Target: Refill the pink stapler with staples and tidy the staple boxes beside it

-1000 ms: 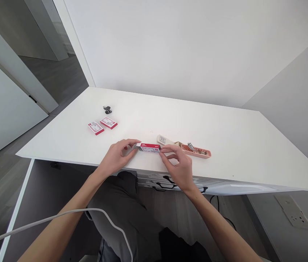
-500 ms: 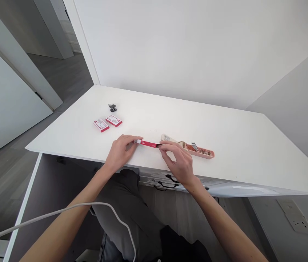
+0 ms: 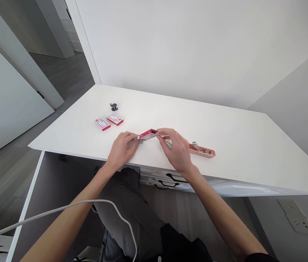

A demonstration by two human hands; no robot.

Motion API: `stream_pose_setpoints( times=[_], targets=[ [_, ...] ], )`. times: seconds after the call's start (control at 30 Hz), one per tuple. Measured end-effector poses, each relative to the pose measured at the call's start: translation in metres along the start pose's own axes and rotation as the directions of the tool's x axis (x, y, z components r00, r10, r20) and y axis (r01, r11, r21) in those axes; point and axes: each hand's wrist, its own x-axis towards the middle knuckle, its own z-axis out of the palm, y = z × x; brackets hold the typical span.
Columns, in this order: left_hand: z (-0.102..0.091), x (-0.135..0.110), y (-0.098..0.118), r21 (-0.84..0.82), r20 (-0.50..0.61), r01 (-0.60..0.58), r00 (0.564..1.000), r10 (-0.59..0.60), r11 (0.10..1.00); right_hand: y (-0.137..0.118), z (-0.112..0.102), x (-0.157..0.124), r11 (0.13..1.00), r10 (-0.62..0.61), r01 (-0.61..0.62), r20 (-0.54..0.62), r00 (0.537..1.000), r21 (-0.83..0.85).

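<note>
Between my two hands, a small red-and-white cardboard box is held tilted over the white tabletop. My left hand pinches its left end between thumb and fingertips. At the right end, which looks dark, the fingertips of my right hand close on the box's edge. Just right of that hand lies a narrow pink case with small metallic pieces in it. Part of the case is hidden behind my right hand.
Toward the left lie two flat red-and-white boxes side by side, with a small black object behind them. The white tabletop runs up to the wall. A white cable crosses in front of my left forearm.
The right end of the box has been raised, and the box has turned so its printed white face shows. My right hand has moved slightly up and left, covering more of the pink case.
</note>
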Motion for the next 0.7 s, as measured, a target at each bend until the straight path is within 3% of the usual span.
stream_pose_setpoints(
  times=[0.33,0.7],
  targets=[
    [0.007,0.002,-0.011,0.059,-0.018,-0.031,0.999,0.032,0.998,-0.009,0.011,0.037,0.999,-0.019,0.025,0.180,0.983,-0.029],
    [0.008,0.001,-0.012,0.062,-0.034,-0.039,0.999,0.041,0.997,-0.005,0.014,0.041,0.998,-0.035,0.043,0.196,0.980,-0.038]
  ],
)
